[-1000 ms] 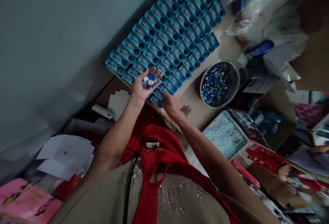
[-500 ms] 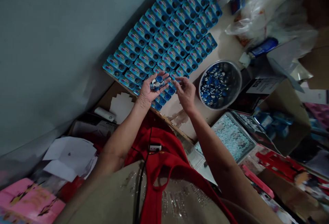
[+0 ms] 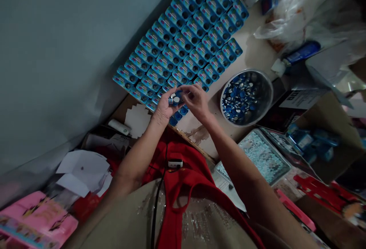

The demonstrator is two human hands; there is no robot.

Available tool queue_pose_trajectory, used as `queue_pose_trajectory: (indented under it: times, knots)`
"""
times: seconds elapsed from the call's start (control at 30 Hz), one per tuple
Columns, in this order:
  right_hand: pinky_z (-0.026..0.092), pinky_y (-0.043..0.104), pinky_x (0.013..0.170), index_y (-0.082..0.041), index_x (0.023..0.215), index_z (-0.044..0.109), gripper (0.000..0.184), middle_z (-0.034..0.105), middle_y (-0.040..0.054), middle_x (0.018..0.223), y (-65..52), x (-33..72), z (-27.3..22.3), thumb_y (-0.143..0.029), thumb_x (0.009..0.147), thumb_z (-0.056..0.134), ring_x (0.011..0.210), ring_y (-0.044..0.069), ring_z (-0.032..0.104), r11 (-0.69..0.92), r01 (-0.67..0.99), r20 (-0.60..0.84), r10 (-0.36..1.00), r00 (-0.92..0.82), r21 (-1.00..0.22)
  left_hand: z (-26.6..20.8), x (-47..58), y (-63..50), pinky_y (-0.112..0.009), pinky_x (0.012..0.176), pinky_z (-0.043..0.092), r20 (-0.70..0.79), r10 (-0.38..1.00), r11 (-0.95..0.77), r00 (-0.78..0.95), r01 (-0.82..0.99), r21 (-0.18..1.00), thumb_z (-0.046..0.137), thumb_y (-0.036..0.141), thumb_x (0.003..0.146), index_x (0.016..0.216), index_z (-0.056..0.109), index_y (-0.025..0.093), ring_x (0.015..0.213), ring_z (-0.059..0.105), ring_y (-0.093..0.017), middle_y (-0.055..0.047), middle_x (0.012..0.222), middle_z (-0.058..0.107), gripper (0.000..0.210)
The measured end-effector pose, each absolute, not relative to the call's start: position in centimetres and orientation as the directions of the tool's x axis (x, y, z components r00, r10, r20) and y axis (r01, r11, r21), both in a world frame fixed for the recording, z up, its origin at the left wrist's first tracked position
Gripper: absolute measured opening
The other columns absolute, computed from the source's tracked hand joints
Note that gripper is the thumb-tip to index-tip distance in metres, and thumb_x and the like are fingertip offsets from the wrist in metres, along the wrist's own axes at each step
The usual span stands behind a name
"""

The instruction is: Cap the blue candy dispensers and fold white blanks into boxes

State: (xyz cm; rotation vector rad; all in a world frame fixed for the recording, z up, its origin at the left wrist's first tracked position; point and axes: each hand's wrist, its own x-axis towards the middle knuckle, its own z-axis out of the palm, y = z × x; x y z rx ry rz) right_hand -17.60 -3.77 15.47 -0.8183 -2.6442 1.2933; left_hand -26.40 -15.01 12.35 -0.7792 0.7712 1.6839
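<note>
Palm up and cupped, my left hand [image 3: 163,107] holds several small round discs [image 3: 176,99], blue on one face and silver on the other. My right hand [image 3: 198,102] is over the left palm, its thumb and fingers drawn together at the discs; what lies between the fingertips is hidden. Beneath and beyond both hands, rows of blue printed trays [image 3: 181,53] cover the slanting tabletop, many with a dark round spot at one end. To the right stands a round metal bowl [image 3: 265,96] with many more of the blue-and-silver discs inside.
Right of my forearm is a shallow tray [image 3: 281,171] of small pale-blue pieces. Beside it, an open cardboard box [image 3: 347,127] contains blue packs. Clear plastic bags [image 3: 288,16] and a blue can [image 3: 303,52] lie farther back. A wall [image 3: 57,51] rises at left.
My right hand has moved left, from beside the left hand to over its palm. My left fingers have curled up around the discs. The view has shifted slightly.
</note>
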Motion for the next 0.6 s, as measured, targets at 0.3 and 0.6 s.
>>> queue_pose_trajectory:
  times: [0.3,0.6]
  knots:
    - [0.054,0.031,0.069,-0.021,0.086,0.072,0.018,0.073,0.0020,0.080,-2.3,-17.7,15.2,-0.035,0.077,0.067,0.071,0.018,0.065,-0.036,0.483,-0.432,0.513,-0.742,-0.875,12.8,-26.2,-14.8,-0.039,0.088,0.066,-0.811,0.578,-0.122,-0.088,-0.992,0.020,0.056,0.028,0.103,0.098,0.074,0.013,0.073,0.078,-0.018,-0.007,0.083,0.080,0.024]
    - [0.055,0.037,0.079,-0.023,0.079,0.068,0.004,0.070,0.0011,0.078,5.4,-22.0,13.0,-0.024,0.076,0.065,0.074,0.019,0.065,0.468,0.526,-0.157,0.623,-0.766,-0.710,13.4,-30.4,-17.7,-0.040,0.105,0.059,-0.763,0.594,-0.232,-0.256,-0.962,0.142,0.057,0.036,0.102,0.115,0.076,0.018,0.118,0.075,-0.025,-0.010,0.121,0.080,0.029]
